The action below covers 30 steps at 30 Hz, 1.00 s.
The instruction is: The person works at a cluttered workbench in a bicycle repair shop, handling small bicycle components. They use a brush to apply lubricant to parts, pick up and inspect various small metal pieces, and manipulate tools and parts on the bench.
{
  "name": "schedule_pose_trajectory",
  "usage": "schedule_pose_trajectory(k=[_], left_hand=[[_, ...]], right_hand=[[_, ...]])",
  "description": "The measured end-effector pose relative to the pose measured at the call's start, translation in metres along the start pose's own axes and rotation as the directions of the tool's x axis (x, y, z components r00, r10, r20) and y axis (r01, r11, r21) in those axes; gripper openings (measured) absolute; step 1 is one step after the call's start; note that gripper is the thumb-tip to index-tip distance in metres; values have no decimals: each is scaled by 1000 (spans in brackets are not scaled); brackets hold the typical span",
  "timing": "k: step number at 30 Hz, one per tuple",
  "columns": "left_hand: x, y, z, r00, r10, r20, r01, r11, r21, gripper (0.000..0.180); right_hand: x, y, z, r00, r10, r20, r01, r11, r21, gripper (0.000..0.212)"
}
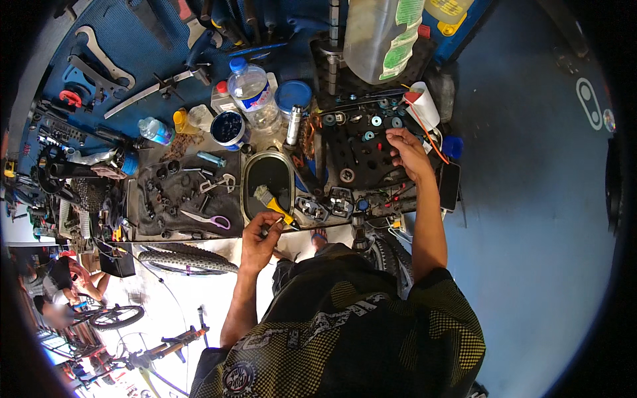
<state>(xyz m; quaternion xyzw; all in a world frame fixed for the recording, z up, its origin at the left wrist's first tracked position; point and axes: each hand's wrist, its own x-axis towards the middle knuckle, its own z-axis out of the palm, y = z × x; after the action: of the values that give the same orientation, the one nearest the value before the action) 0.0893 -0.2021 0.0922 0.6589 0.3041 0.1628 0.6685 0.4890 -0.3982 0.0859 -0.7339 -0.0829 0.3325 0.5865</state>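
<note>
The person wears a short-sleeved shirt, dark, with a pattern of small yellow-green checks over the shoulders and the back. A band of pale grey lettering-like shapes goes across it, and a round badge in red and white sits near the lower edge. Both forearms are bare. The left hand and right hand have no gloves.

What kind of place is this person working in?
Most likely a bicycle repair workshop. Wrenches hang on a blue tool board, a knobby tyre sits below the cluttered bench, and the left hand holds a yellow-handled brush over a dark oval pan.
</note>
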Motion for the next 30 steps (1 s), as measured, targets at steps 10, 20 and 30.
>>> schedule_pose_trajectory(k=[10, 20, 30], left_hand=[[-10, 2, 8, 998, -41, -41, 40, 999, -21, 17], [-17, 4, 2, 997, -33, -75, 33, 999, 9, 16], [-13, 1, 5, 999, -5, -50, 8, 998, 63, 18]], right_hand=[[61, 15, 21, 954, -264, -139, 90, 698, -710, 40], [69, 11, 32, 902, -405, -151, 115, 562, -819, 45], [76, 30, 33, 878, -458, -140, 134, 515, -846, 43]])
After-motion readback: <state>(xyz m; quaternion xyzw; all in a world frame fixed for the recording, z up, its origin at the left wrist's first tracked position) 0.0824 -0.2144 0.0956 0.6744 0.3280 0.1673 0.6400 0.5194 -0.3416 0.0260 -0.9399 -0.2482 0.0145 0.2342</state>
